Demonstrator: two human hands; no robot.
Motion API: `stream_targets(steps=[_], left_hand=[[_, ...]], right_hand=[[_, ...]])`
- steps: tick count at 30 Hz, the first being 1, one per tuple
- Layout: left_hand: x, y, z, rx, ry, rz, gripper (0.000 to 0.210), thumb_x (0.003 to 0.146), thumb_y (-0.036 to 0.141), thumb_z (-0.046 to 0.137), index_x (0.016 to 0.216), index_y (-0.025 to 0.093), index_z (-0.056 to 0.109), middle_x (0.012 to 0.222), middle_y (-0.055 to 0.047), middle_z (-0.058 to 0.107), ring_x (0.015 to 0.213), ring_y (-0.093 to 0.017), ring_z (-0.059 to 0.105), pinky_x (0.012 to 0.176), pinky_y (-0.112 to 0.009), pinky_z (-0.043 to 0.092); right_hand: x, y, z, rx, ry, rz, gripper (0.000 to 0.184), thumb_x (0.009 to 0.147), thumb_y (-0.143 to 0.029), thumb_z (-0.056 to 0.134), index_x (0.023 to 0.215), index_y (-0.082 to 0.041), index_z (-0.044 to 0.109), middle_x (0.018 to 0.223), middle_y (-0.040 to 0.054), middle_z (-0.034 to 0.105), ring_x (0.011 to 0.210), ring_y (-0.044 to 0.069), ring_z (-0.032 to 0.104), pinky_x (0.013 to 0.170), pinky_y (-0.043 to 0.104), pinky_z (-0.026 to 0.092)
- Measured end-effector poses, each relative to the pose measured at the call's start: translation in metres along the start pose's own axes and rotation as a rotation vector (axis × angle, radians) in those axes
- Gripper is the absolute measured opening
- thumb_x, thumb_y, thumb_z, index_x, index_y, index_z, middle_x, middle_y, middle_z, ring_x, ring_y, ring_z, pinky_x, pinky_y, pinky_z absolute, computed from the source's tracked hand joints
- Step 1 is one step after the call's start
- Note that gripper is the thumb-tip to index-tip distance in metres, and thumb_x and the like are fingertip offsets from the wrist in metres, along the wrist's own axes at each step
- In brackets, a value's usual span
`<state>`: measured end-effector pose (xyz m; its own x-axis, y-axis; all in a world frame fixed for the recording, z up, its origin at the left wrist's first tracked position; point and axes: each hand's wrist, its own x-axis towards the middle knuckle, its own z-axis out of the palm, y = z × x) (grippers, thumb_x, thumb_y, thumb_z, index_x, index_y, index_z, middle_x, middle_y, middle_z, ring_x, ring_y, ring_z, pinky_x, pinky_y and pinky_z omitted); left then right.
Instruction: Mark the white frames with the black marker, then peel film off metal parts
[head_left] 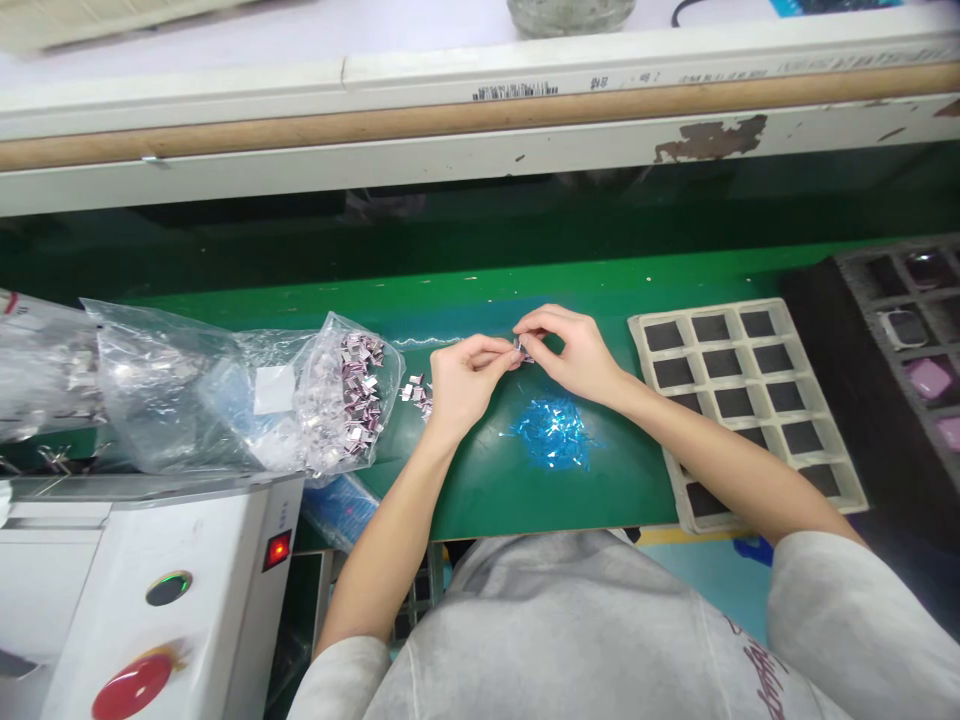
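My left hand [471,380] and my right hand [571,350] meet above the green work surface, fingertips pinched together. Between them is a small shiny metal piece [519,345], partly hidden by the fingers. It resembles the little silver and purplish metal pieces [363,405] heaped in the open clear plastic bag to the left. A few loose pieces [412,390] lie beside my left wrist. Just below my hands sits a pile of thin blue film strips [555,433].
A cream compartment tray [768,340] with dark cells lies under my right forearm. Past it stands a black foam tray [847,330] holding some items. At lower left is a white machine [217,590] with a red button [133,686]. A shelf edge [420,90] crosses the back.
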<state>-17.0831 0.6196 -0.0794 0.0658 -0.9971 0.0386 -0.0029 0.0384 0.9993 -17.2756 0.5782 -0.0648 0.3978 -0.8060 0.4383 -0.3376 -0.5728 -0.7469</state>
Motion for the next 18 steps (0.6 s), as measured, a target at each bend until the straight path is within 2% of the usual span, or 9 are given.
stream_targets(steps=[4,8,11,14,16,18], left_hand=[[0.000,-0.001,0.000,0.015,-0.016,-0.010,0.029,0.081,0.043,0.094,0.089,0.019,0.082,0.090,-0.006,0.086,0.086,-0.025,0.086,0.089,-0.039,0.072],[0.001,0.000,-0.002,0.022,-0.073,-0.015,0.030,0.083,0.046,0.092,0.092,0.019,0.083,0.088,-0.007,0.086,0.086,-0.026,0.086,0.090,-0.041,0.072],[0.002,0.011,-0.013,0.051,-0.128,-0.015,0.032,0.083,0.042,0.091,0.104,0.019,0.084,0.100,-0.009,0.088,0.096,-0.027,0.086,0.096,-0.041,0.071],[0.003,0.030,-0.040,0.281,-0.118,0.041,0.030,0.086,0.039,0.088,0.109,0.020,0.084,0.105,-0.009,0.087,0.096,-0.026,0.083,0.094,-0.040,0.069],[0.003,0.041,-0.062,0.547,-0.116,0.095,0.020,0.088,0.036,0.084,0.102,0.022,0.084,0.099,-0.008,0.085,0.087,-0.025,0.079,0.090,-0.040,0.066],[0.003,0.046,-0.082,0.790,-0.178,0.096,0.012,0.086,0.032,0.083,0.096,0.025,0.084,0.095,-0.007,0.083,0.084,-0.026,0.075,0.089,-0.042,0.062]], right_hand=[[0.001,0.002,-0.001,0.088,-0.023,0.045,0.019,0.101,-0.027,0.065,0.115,-0.025,0.078,0.114,0.0072,0.081,0.097,0.023,0.076,0.091,0.043,0.066],[0.004,0.004,-0.004,0.196,-0.142,0.053,0.021,0.100,-0.029,0.069,0.118,-0.025,0.077,0.109,0.0055,0.080,0.088,0.021,0.074,0.083,0.040,0.065],[0.006,0.008,-0.006,0.152,-0.143,0.039,0.016,0.101,-0.027,0.066,0.113,-0.025,0.076,0.102,0.0045,0.078,0.084,0.020,0.071,0.080,0.038,0.062],[0.006,0.015,-0.008,0.068,-0.125,0.074,0.010,0.098,-0.023,0.067,0.105,-0.024,0.073,0.093,0.0027,0.076,0.077,0.019,0.067,0.074,0.035,0.056],[0.005,0.020,-0.008,0.034,-0.154,0.105,0.008,0.094,-0.021,0.068,0.101,-0.024,0.069,0.087,0.0008,0.074,0.072,0.018,0.065,0.069,0.033,0.054],[0.003,0.025,-0.007,0.004,-0.182,0.119,0.008,0.091,-0.019,0.067,0.097,-0.024,0.066,0.083,-0.0007,0.071,0.070,0.017,0.064,0.068,0.033,0.053]])
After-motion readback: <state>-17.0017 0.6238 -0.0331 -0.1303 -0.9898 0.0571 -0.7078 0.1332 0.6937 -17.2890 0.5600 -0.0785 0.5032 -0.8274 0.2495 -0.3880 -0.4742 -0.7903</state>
